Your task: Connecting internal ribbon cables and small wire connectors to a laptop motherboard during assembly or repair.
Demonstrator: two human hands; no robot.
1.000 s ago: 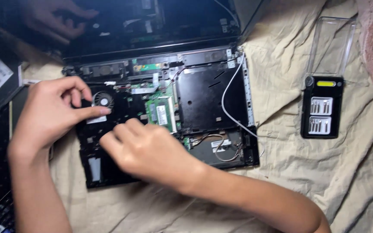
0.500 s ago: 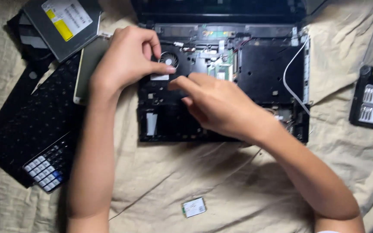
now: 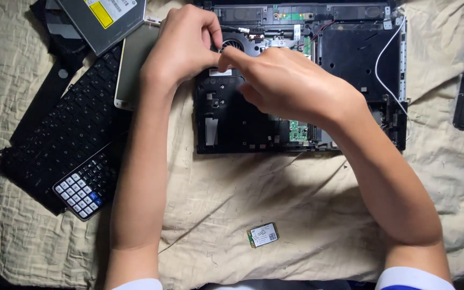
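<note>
Both grips pinched together at the fan [image 3: 237,43]: left hand [image 3: 183,45] and right hand [image 3: 291,83] met at the laptop's [image 3: 350,53] ten o'clock corner; what they pinched was hidden.

A detached keyboard [image 3: 68,139], optical drive [image 3: 103,19] and small card [image 3: 263,234] (green-edged) lie on cloth [image 3: 296,193].

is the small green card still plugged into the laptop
No, the small green card lies loose on the cloth, apart from the opened laptop.

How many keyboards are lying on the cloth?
2: a black laptop keyboard left of the opened laptop, and a small calculator keypad resting on its lower end. Others may lie outside the view.
</note>
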